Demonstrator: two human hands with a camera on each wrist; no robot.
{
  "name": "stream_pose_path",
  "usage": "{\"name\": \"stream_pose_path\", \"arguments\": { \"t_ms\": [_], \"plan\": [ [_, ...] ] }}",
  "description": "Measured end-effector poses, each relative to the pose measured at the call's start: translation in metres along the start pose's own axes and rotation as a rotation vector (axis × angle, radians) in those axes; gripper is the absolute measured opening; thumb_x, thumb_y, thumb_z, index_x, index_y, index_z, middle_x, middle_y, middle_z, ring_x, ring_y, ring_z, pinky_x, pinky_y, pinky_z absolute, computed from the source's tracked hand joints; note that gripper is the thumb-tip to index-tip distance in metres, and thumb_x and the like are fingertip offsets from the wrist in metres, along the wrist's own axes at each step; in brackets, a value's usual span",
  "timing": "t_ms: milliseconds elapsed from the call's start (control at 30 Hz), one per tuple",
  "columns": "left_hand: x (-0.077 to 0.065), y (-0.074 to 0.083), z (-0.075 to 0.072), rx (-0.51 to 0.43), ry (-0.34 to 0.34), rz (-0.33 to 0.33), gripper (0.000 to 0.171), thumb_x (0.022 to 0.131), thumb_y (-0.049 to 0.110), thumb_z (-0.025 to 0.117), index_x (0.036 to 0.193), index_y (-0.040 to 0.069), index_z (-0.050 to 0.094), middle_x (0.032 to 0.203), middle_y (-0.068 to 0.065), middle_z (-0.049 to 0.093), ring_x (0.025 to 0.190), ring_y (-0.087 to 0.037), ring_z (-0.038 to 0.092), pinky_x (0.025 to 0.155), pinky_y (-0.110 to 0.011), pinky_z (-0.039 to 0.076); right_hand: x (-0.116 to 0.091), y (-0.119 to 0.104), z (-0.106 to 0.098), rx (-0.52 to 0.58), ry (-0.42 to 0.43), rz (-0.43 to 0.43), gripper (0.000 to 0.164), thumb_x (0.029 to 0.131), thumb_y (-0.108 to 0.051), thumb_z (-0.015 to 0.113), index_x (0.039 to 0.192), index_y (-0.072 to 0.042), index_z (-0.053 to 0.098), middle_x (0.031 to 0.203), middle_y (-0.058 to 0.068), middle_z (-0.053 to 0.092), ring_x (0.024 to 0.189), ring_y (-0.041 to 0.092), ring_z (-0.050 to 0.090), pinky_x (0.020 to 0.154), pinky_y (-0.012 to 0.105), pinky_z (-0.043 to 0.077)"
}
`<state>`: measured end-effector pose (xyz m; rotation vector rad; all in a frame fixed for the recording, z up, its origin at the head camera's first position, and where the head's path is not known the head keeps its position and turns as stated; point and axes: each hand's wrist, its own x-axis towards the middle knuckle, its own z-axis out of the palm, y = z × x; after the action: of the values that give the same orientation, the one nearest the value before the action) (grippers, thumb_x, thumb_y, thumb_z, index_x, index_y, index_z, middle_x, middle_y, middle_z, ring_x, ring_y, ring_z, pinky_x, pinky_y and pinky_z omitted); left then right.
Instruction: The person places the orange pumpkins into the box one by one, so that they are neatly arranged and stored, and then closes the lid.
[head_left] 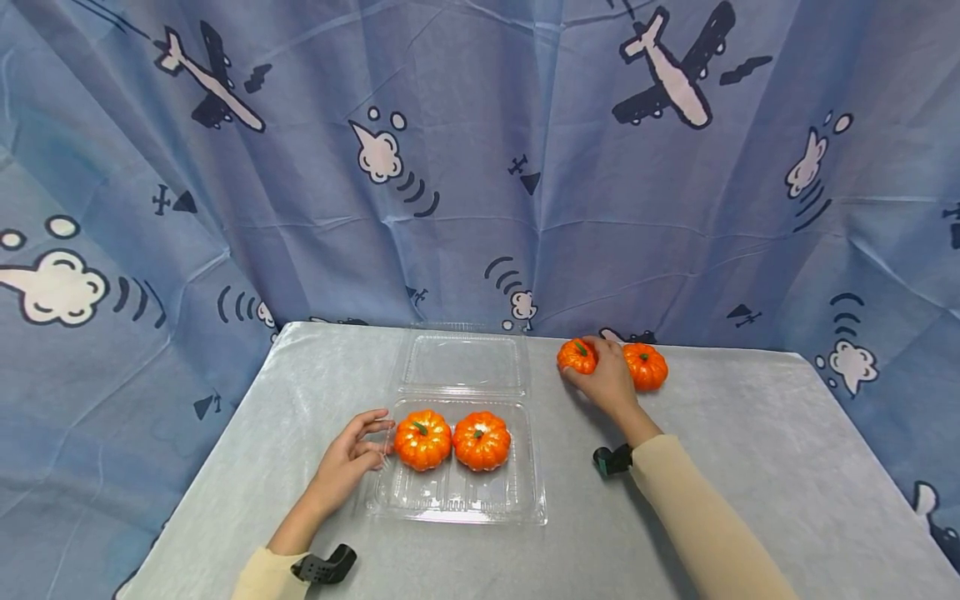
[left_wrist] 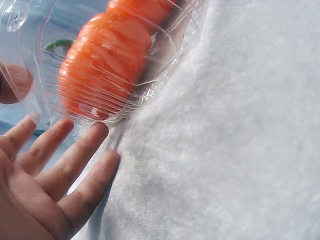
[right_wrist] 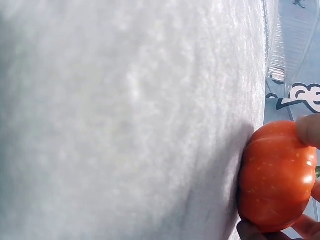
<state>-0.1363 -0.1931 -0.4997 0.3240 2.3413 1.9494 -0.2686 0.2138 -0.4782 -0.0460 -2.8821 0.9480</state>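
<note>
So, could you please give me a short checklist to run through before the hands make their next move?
1. Right hand has a grip on the held pumpkin: ok, thumb and fingers hold it.
2. Held pumpkin is lifted off the table: cannot tell, any gap beneath it is unclear.
3. Lid is out of the way: ok, it lies folded back behind the container.
4. Container has bare space: ok, in front of the left pumpkin and right pumpkin inside.
5. Left hand steadies the container: cannot tell, it is at the left edge, but firm contact is unclear.
</note>
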Motion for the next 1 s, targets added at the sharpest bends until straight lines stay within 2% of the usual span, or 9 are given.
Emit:
{"name": "stream_pose_path", "arguments": {
  "t_ms": [433,700,1000],
  "plan": [
    [0.000,-0.002,0.000,0.001,-0.004,0.000,0.060,0.082,-0.011,0.052,0.140,0.000,0.040,0.133,-0.031,0.050,0.098,-0.032,0.066,0.071,-0.027,0.056,-0.002,0.000,0.000,0.043,0.026,-0.007,0.066,0.081,-0.029,0.072,0.136,-0.003,0.046,0.137,0.026,0.040,0.120,0.043,0.047,0.104,0.059,0.038],
    [0.000,-0.002,-0.001,0.000,-0.001,0.007,0.060,0.082,-0.011,0.051,0.140,0.000,0.040,0.133,-0.031,0.051,0.097,-0.028,0.066,0.070,-0.026,0.055,-0.004,-0.002,-0.003,0.055,0.032,-0.019,0.065,0.081,-0.029,0.071,0.136,-0.004,0.047,0.138,0.026,0.040,0.119,0.043,0.048,0.104,0.058,0.039],
    [0.001,-0.001,-0.001,0.001,-0.006,0.014,0.061,0.081,-0.012,0.051,0.140,-0.001,0.040,0.133,-0.032,0.050,0.096,-0.026,0.067,0.070,-0.026,0.055,-0.011,-0.006,-0.009,0.084,0.040,-0.041,0.063,0.081,-0.028,0.072,0.135,-0.005,0.049,0.145,0.026,0.036,0.126,0.045,0.044,0.105,0.059,0.038]
  ]
}}
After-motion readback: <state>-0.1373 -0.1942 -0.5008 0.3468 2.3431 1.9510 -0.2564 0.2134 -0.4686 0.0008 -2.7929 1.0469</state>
